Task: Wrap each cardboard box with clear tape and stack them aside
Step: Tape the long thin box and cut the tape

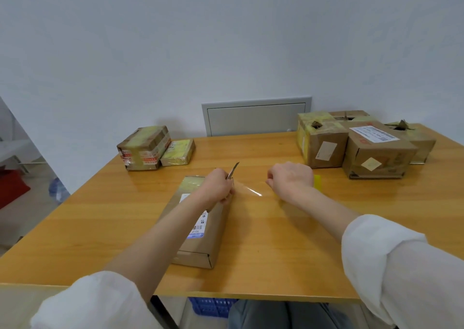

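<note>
— Nearest?
— The white sleeves [100, 301]. Past them, the left hand [221, 186] is clamped round a blade [233, 170] at the flat box's [200, 240] far right corner.
— The right hand [292, 178]?
— Right of that box, curled round a yellow tape roll [317, 181]; clear tape [248, 190] stretches from it to the box.
— Elsewhere on the counter [276, 253]?
— Two small boxes [143, 147] far left of it, larger boxes [324, 140] far right.
</note>
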Motion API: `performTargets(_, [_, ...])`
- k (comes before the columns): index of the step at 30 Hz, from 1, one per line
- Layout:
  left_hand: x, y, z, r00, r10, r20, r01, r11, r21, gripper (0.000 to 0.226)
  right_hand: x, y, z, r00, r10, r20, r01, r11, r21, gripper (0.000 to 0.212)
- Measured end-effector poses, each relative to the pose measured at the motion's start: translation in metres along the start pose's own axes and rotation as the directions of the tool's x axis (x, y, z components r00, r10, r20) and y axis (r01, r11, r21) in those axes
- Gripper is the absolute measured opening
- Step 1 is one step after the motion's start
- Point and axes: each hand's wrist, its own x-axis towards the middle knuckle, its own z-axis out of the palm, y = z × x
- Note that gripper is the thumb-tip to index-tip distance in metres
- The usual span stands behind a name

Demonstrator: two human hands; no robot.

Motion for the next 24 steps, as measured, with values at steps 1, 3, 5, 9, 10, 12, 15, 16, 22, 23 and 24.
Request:
performTargets(1, [-0.002, 0.001, -0.001, 1.0, 0.011, -0.008, -0.011, 0.999, 0.045, 0.024, -0.001, 0.0, 0.0, 1.0, 0.002, -0.001, -0.002, 1.0, -0.001, 0.028])
performTargets(3, [0.002, 0.003, -0.004, 0.997, 0.041, -0.066, -0.032, 0.991, 0.131, 0.027, -0.002, -0.002, 0.002, 1.0, -0.005, -0.007, 0.005, 1.0, -0.016, 0.027])
performTargets(5, [0.01, 0.001, -0.006, 0.993, 0.076, -0.088, -0.056, 0.975, 0.215, 0.034, -0.002, -0.004, 0.003, 0.999, -0.031, -0.012, 0.03, 0.999, -0.043, 0.027])
performTargets(9, [0.025, -0.003, -0.002, 0.996, 0.083, -0.013, -0.075, 0.948, 0.31, 0.039, 0.0, -0.005, 0.002, 0.997, -0.077, 0.0, 0.077, 0.994, -0.073, 0.027])
performTargets(10, [0.028, -0.004, -0.002, 0.998, 0.065, 0.016, -0.067, 0.941, 0.333, 0.036, 0.001, -0.005, 0.001, 0.996, -0.087, 0.009, 0.087, 0.993, -0.073, 0.027])
performTargets(12, [0.032, -0.006, -0.003, 0.998, 0.042, 0.057, -0.059, 0.932, 0.358, 0.03, 0.006, -0.004, -0.003, 0.994, -0.099, 0.04, 0.101, 0.993, -0.064, 0.029])
performTargets(15, [0.034, -0.01, -0.006, 0.998, 0.008, 0.057, -0.028, 0.932, 0.361, 0.027, 0.016, -0.003, -0.011, 0.992, -0.079, 0.094, 0.083, 0.996, -0.039, 0.031])
performTargets(16, [0.033, -0.012, -0.006, 0.999, -0.006, 0.047, -0.011, 0.934, 0.357, 0.026, 0.019, -0.004, -0.013, 0.993, -0.07, 0.098, 0.074, 0.997, -0.036, 0.032])
performTargets(22, [0.025, -0.015, -0.001, 0.997, 0.003, -0.071, 0.016, 0.963, 0.269, 0.027, 0.027, -0.009, -0.008, 0.996, -0.049, 0.08, 0.051, 0.998, -0.023, 0.035])
performTargets(23, [0.023, -0.013, -0.001, 0.993, 0.019, -0.118, 0.009, 0.973, 0.229, 0.025, 0.028, -0.008, -0.008, 0.996, -0.047, 0.075, 0.048, 0.999, -0.016, 0.034])
performTargets(24, [0.02, -0.01, -0.001, 0.987, 0.023, -0.159, 0.006, 0.984, 0.177, 0.026, 0.027, -0.007, -0.007, 0.997, -0.044, 0.07, 0.045, 0.999, -0.011, 0.034])
